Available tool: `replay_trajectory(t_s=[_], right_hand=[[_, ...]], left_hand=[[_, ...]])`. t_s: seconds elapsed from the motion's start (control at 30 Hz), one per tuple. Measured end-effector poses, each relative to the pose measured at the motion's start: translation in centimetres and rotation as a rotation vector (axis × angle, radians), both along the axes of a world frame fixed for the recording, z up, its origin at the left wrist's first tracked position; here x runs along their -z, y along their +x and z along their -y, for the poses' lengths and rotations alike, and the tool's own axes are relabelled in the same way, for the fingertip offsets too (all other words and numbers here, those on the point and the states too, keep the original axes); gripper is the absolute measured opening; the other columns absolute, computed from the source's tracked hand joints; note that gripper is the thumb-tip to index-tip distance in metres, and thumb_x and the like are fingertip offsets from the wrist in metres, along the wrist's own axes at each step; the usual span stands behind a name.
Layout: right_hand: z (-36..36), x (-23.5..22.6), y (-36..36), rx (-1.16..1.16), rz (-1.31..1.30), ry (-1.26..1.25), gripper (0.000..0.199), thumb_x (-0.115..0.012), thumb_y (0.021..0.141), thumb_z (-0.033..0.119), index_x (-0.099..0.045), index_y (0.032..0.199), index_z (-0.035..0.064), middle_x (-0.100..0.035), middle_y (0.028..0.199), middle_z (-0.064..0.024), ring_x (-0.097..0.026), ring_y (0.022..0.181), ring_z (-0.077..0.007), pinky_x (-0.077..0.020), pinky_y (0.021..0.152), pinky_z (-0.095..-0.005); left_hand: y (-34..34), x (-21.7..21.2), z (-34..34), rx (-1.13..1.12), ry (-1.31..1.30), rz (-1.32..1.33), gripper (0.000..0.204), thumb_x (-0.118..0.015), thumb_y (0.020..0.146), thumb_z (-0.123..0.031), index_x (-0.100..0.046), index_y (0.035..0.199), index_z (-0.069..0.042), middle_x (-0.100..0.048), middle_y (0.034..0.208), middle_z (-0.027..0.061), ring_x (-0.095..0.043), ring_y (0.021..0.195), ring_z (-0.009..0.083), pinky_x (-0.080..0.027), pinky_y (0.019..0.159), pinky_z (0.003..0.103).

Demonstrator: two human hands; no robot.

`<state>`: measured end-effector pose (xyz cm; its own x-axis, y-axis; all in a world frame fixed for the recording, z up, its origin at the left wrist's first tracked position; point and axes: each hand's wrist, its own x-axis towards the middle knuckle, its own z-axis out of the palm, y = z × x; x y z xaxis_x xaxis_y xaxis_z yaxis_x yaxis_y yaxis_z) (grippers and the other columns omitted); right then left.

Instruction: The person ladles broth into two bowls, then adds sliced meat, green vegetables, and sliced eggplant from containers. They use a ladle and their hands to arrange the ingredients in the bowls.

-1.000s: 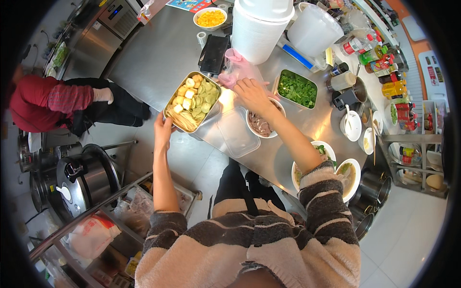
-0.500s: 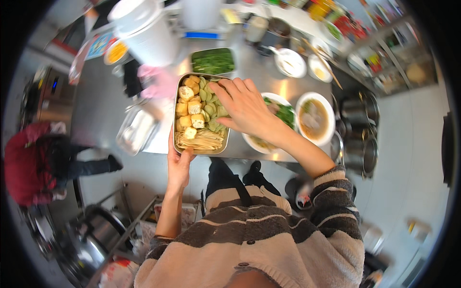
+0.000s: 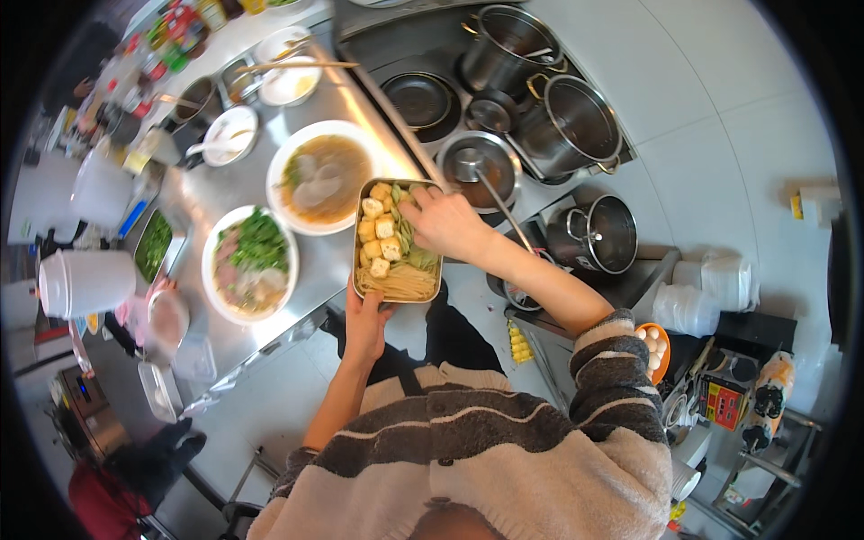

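My left hand [image 3: 366, 326] grips the near edge of a metal tray [image 3: 359, 286], its thumb over the rim. Fried tofu puffs [image 3: 388, 248] fill the tray's left side, pale green slices [image 3: 401, 236] its right, and thin pale strips [image 3: 403, 282] lie across the near end. Over the far right part, my right hand [image 3: 445, 222] bends its fingers down onto the slices; what lies under the fingertips is hidden. Left of the tray stand a bowl of brown soup [image 3: 328, 178] and a bowl of soup topped with chopped greens [image 3: 258, 243].
To the right are a stove with a wide pan of liquid and ladle [image 3: 498, 183], tall pots [image 3: 571, 121] and a lidded pot [image 3: 594, 236]. An orange bowl of eggs [image 3: 654, 349] is near my right elbow. Another person [image 3: 117, 490] stands at the lower left.
I have turned right with the tray, from the steel table toward the stove. The soup bowls now sit left of the tray. My right hand's fingers are more bent.
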<state>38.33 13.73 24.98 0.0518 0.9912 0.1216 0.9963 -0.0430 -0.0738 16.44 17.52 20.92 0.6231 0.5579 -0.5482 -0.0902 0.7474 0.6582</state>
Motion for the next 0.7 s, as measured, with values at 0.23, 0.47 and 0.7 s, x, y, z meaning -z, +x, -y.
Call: replay_trajectory(t_s=[0.23, 0.47, 0.7], right_hand=[[6.3, 6.9, 9.1, 0.097, -0.024, -0.08, 0.03, -0.066, 0.071, 0.015, -0.06, 0.099, 0.0059, -0.06, 0.087, -0.0146, -0.064, 0.075, -0.0265, -0.053, 0.06, -0.0337], [5.3, 11.6, 17.4, 0.229, -0.348, -0.023, 0.041, -0.066, 0.069, 0.011, -0.058, 0.109, 0.0106, -0.056, 0.096, -0.016, -0.064, 0.078, -0.0361, -0.053, 0.068, -0.0434], [3.1, 13.3, 22.2, 0.244, -0.66, 0.146, 0.031, -0.066, 0.068, 0.013, -0.062, 0.098, 0.0071, -0.06, 0.09, -0.0155, -0.062, 0.077, -0.0372, -0.0516, 0.07, -0.0425]], left_hand=[[10.1, 3.9, 5.6, 0.061, 0.009, -0.086, 0.05, -0.044, 0.087, -0.003, -0.036, 0.136, -0.009, -0.053, 0.125, 0.0091, -0.059, 0.107, 0.0216, -0.054, 0.085, 0.037], [17.3, 8.3, 3.7, 0.122, 0.083, -0.152, 0.054, -0.044, 0.087, -0.004, -0.033, 0.14, -0.011, -0.053, 0.124, 0.0081, -0.058, 0.106, 0.0206, -0.053, 0.086, 0.037], [20.3, 10.3, 1.3, 0.158, 0.072, -0.185, 0.061, -0.048, 0.089, -0.008, -0.028, 0.146, -0.015, -0.051, 0.13, 0.0051, -0.056, 0.112, 0.018, -0.05, 0.087, 0.036]])
